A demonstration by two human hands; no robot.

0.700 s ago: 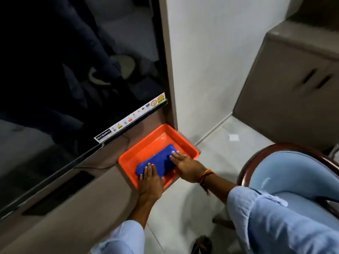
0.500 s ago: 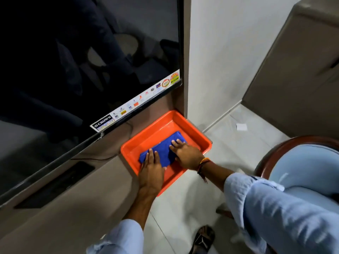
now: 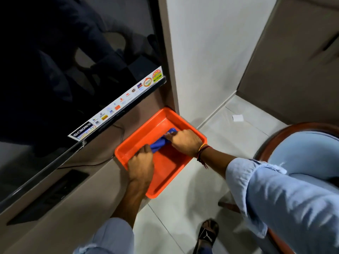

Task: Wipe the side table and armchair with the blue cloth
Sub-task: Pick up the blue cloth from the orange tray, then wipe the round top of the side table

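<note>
A blue cloth (image 3: 160, 143) lies bunched inside an orange tray (image 3: 165, 171) that sits at the corner of a beige TV unit. My left hand (image 3: 140, 163) grips the cloth's near end and my right hand (image 3: 184, 142) grips its far end, so the cloth is stretched and gathered between them. Most of the cloth is hidden under my fingers. At the right edge stands the armchair (image 3: 302, 149), with a dark wooden frame and light blue upholstery. No side table shows in view.
A large black TV (image 3: 73, 70) with a sticker strip hangs just left of the tray. A white wall (image 3: 211, 61) rises behind it and a beige cabinet (image 3: 293, 70) stands at the right. My sandalled foot (image 3: 208, 233) rests on the pale tiled floor.
Both hands lay flat on the spread cloth before; now their fingers have closed on it and bunched it into a narrow roll. The camera has moved closer.
</note>
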